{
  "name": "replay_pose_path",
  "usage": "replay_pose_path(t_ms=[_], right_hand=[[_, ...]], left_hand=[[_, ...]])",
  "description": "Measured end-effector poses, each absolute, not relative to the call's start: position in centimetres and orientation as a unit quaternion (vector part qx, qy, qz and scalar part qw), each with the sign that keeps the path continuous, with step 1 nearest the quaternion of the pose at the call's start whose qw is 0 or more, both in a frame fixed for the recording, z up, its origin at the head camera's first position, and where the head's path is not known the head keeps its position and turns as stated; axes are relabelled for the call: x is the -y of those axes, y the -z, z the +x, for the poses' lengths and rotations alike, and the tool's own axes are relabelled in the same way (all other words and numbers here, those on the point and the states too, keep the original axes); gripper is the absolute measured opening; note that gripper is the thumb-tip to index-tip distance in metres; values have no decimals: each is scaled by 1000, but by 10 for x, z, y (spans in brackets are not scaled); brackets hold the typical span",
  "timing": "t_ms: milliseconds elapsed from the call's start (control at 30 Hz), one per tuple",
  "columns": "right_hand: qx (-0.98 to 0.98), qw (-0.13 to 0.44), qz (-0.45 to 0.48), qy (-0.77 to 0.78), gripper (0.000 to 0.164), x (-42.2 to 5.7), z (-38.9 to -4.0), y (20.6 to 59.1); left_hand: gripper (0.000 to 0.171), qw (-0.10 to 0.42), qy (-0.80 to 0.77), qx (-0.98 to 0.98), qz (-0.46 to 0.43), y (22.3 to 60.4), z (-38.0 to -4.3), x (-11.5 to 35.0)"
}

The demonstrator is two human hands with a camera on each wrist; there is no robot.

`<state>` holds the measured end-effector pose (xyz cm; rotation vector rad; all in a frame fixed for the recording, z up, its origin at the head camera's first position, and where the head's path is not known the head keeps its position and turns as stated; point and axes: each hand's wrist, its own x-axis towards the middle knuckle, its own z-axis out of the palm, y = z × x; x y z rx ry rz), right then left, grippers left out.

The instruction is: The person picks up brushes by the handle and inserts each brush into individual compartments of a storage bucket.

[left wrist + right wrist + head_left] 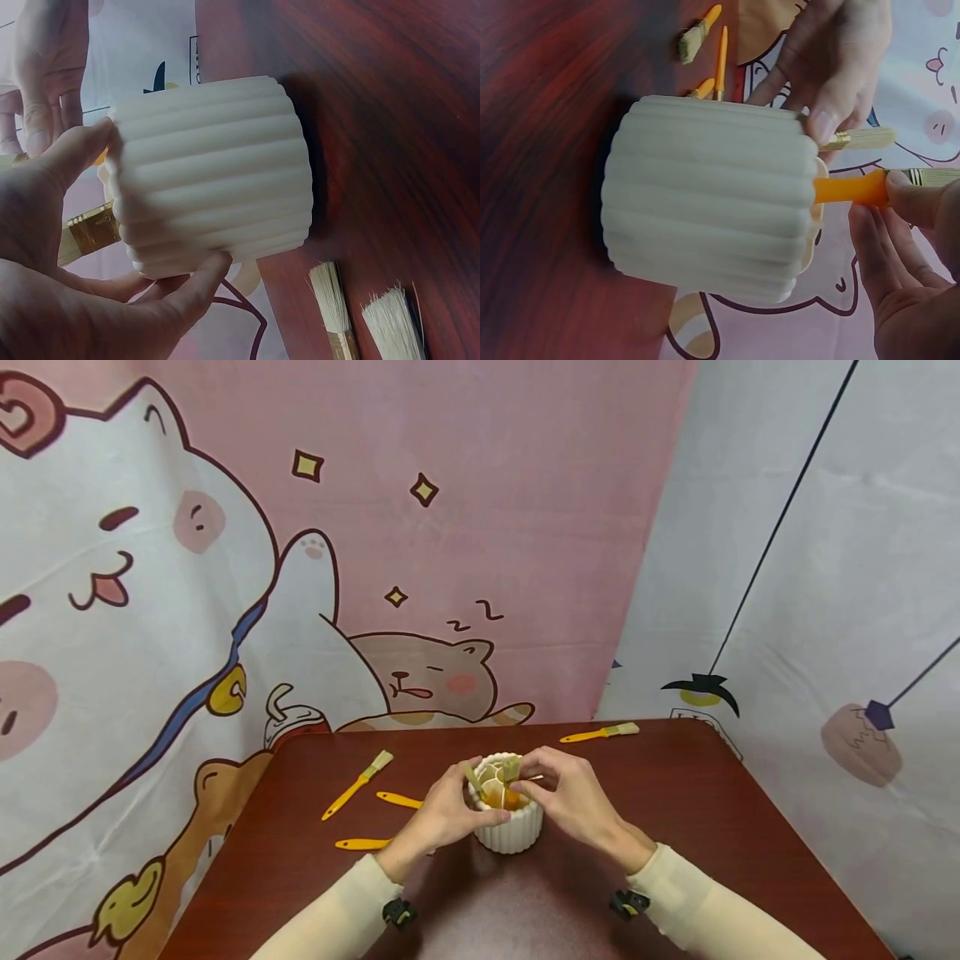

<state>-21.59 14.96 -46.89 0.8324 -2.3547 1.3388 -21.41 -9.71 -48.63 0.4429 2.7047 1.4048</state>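
A white ribbed pot (508, 837) stands upright on the table, its mouth split into compartments by thin dividers. My left hand (450, 806) holds it at the rim, thumb on the near side and fingers around the left. Between the right thumb and fingers, my right hand (573, 797) pinches a paintbrush (851, 189) by its orange handle. That brush points bristles up, its handle end inside the pot's mouth. Another paintbrush (866, 139) stands in the pot beside the left thumb, bristles up and leaning outward. Its lower part is hidden by the pot wall.
Several paintbrushes with orange handles lie on the dark red table: one (360, 783) at the back left, two (397, 799) partly hidden behind the left hand and forearm, and another brush (600, 733) by the back edge. A cartoon-printed cloth (525, 527) hangs behind.
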Motion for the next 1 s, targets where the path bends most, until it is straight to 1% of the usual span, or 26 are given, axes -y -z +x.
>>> replay_pose_path(t_ms=[633, 1000], right_hand=[[832, 207, 339, -387, 29, -151, -217, 492], [831, 209, 350, -379, 30, -152, -217, 501]], left_hand=[[111, 41, -457, -876, 148, 488, -215, 100], [111, 41, -468, -870, 151, 489, -216, 99]])
